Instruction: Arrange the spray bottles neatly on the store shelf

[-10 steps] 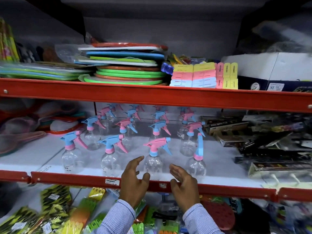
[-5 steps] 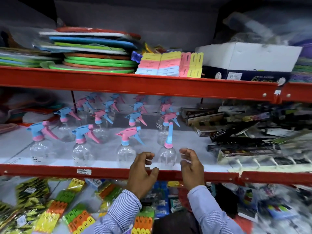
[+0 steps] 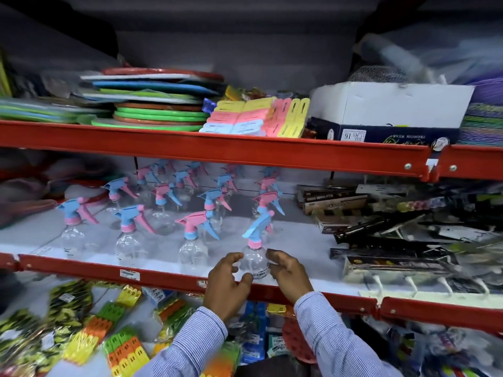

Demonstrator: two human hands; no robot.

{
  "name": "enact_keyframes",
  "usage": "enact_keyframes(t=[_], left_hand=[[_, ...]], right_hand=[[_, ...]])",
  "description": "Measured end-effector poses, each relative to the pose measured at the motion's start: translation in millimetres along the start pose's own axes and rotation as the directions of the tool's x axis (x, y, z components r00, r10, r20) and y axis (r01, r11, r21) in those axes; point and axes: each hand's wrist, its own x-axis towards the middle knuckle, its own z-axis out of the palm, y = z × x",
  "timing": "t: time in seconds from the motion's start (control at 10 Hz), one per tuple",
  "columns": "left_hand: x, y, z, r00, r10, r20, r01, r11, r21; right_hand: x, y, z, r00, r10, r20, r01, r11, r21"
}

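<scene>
Several clear spray bottles with pink and blue trigger heads stand in rows on the white middle shelf (image 3: 163, 278) with its red front edge. The front row holds a far-left bottle (image 3: 71, 235), a second bottle (image 3: 128, 243), a third with a pink head (image 3: 192, 250), and the rightmost bottle (image 3: 254, 261) with a blue head. My left hand (image 3: 227, 284) and my right hand (image 3: 288, 273) are cupped close on either side of that rightmost bottle, fingers apart. Firm contact with the bottle is not clear.
Dark flat packages (image 3: 394, 240) crowd the shelf right of the bottles. The shelf above holds stacked coloured plates (image 3: 160, 115), pastel clip packs (image 3: 253, 118) and a white box (image 3: 389, 110). Packets of bright clips (image 3: 89, 338) lie on the shelf below.
Both hands have shifted right from around the third, pink-headed bottle and now flank the rightmost front bottle. The camera view has also shifted right and closer.
</scene>
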Motion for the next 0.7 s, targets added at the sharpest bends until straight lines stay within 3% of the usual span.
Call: enact_keyframes(t=[0.4,0.7], left_hand=[[24,-10,0,0.988,-0.040,0.148,0.040,0.999,0.004],[26,-16,-1,0.990,0.030,0.141,-0.032,0.999,0.016]], right_hand=[[-11,-1,4,0.996,0.029,-0.089,-0.029,1.000,-0.006],[-16,0,8,0.991,-0.025,-0.132,0.017,0.998,-0.063]])
